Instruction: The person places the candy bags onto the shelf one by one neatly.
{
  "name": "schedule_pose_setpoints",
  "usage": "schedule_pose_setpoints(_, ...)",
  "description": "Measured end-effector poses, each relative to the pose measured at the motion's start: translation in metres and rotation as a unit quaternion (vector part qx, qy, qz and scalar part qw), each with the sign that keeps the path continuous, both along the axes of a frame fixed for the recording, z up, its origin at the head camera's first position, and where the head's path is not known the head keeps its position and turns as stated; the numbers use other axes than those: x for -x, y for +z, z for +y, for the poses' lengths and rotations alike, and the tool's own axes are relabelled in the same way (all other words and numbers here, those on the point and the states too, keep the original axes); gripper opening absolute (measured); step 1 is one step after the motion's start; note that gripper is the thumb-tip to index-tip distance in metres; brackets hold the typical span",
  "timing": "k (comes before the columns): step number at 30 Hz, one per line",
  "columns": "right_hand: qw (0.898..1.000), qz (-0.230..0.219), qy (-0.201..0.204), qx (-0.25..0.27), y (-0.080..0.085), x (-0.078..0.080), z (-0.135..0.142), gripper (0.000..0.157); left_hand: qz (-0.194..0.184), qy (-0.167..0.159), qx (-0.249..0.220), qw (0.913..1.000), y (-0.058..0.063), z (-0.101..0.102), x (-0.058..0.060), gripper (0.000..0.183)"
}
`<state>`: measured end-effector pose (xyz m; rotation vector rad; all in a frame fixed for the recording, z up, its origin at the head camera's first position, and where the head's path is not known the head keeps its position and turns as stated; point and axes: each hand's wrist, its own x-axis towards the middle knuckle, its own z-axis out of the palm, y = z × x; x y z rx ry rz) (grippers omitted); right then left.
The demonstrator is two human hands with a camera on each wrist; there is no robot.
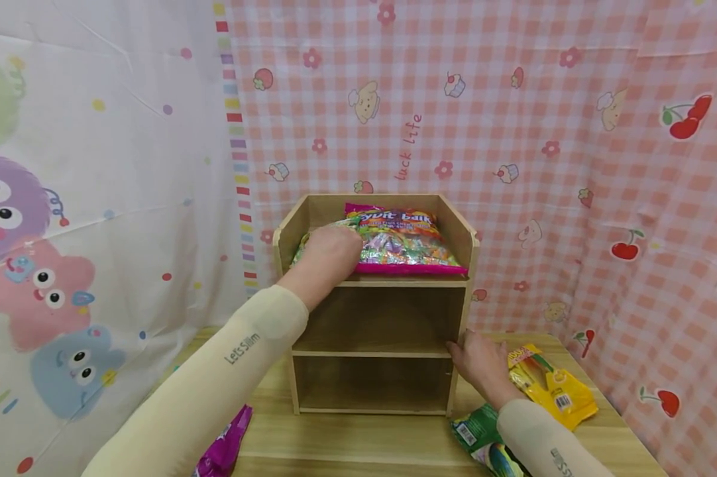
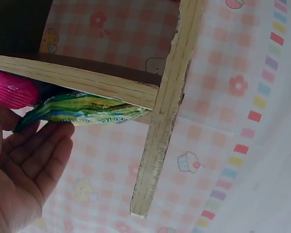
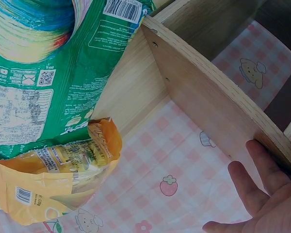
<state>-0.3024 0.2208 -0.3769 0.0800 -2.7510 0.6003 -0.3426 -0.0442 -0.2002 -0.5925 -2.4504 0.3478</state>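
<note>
The left hand (image 1: 331,252) pinches the near edge of a glossy green-and-yellow plastic bag (image 2: 82,109) on the top tier of a three-tier wooden shelf (image 1: 376,284), beside a magenta-edged bag (image 1: 403,245). The right hand (image 1: 480,361) grips the shelf's right side.

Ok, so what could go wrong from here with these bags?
The left hand pinches a green packet beside the pink-edged bag, so shifting one might drag the other. The pink-edged bag also lies near the wooden shelf's front edge; a nudge could send it off. In the head view, the right sleeve overlaps a larger green bag, so that arm might brush it.
</note>
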Motion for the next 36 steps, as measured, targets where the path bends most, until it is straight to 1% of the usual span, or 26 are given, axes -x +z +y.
schedule_pose_setpoints(2, 1.000, -0.001, -0.001, 0.000, 0.000, 0.000, 0.000, 0.034, 0.002, -0.008, 0.014, 0.9999, -0.001, -0.001, 0.000, 0.022)
schedule_pose_setpoints(5, 1.000, -0.002, 0.000, 0.001, 0.000, 0.001, 0.000, 0.034, -0.003, -0.019, 0.017, 0.9997, -0.001, -0.003, -0.001, 0.020)
schedule_pose_setpoints(9, 1.000, -0.006, 0.000, 0.002, 0.000, 0.001, -0.001, 0.034, -0.031, -0.032, 0.002, 0.9990, -0.001, -0.009, -0.002, 0.025)
schedule_pose_setpoints(12, 1.000, -0.009, 0.000, 0.000, 0.001, 0.001, -0.001, 0.034, -0.062, -0.038, -0.023, 0.9971, 0.000, -0.017, -0.003, 0.028)
schedule_pose_setpoints(15, 1.000, -0.010, -0.001, -0.002, 0.001, 0.001, -0.001, 0.032, -0.080, -0.034, -0.044, 0.9952, 0.003, -0.026, -0.004, 0.020)
schedule_pose_setpoints(17, 1.000, -0.011, -0.002, -0.004, 0.001, 0.001, -0.001, 0.032, -0.083, -0.024, -0.038, 0.9956, 0.006, -0.031, -0.005, 0.013)
schedule_pose_setpoints(19, 1.000, -0.010, -0.003, -0.005, 0.001, 0.001, -0.001, 0.031, -0.081, -0.011, -0.023, 0.9964, 0.008, -0.035, -0.006, 0.013)
schedule_pose_setpoints(24, 1.000, -0.003, -0.002, -0.010, 0.000, 0.001, -0.001, 0.032, -0.064, 0.027, 0.022, 0.9974, 0.009, -0.043, -0.007, 0.024)
schedule_pose_setpoints(28, 1.000, 0.005, -0.002, -0.015, 0.000, 0.001, -0.001, 0.032, -0.030, 0.047, 0.052, 0.9971, 0.006, -0.046, -0.004, 0.018)
schedule_pose_setpoints(32, 1.000, 0.007, -0.002, -0.018, -0.001, 0.001, -0.001, 0.032, -0.002, 0.038, 0.076, 0.9964, 0.000, -0.048, -0.001, 0.009)
schedule_pose_setpoints(34, 1.000, 0.006, -0.003, -0.018, 0.000, 0.001, -0.001, 0.032, 0.010, 0.021, 0.084, 0.9962, -0.001, -0.048, -0.002, 0.003)
schedule_pose_setpoints(36, 1.000, 0.004, -0.002, -0.016, 0.001, 0.001, -0.001, 0.032, 0.024, 0.004, 0.092, 0.9955, -0.002, -0.047, -0.002, 0.006)
